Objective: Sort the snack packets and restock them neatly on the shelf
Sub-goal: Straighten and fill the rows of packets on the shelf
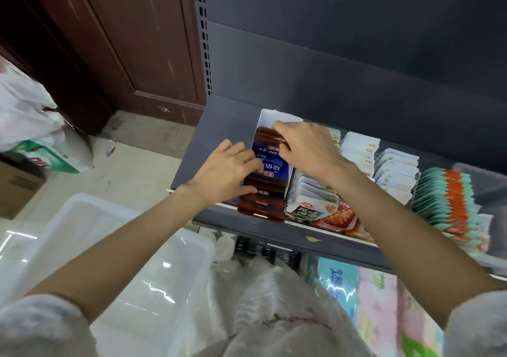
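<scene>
Snack packets [270, 164], the brown-and-blue ones, sit as a row in a white box at the left end of the grey shelf [208, 126], with both hands on them. Left hand [227, 170] has its grip curled round the left side of the row, and the right hand [307, 148] pinches the packet tops further back. Rows of white packets [395, 172] and teal-orange packets [450, 200] stand to the right, and a clear plastic bin [115, 247] sits below left.
</scene>
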